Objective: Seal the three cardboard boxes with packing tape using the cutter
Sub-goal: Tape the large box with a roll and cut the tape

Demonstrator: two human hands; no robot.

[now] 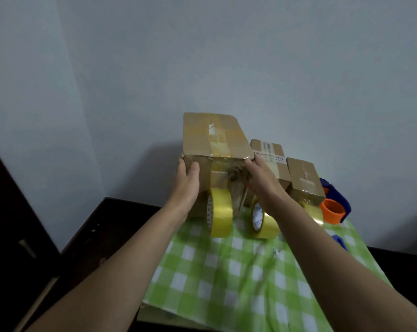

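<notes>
Cardboard boxes [212,135] [271,156] [303,178], three; upright yellow tape rolls [220,212] [265,220], two; hands [185,185] [262,178], two.

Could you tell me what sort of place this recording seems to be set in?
Probably a room at home, used for packing: a plain wall, a dark table under a green checked cloth, and boxes with tape rolls.
</notes>
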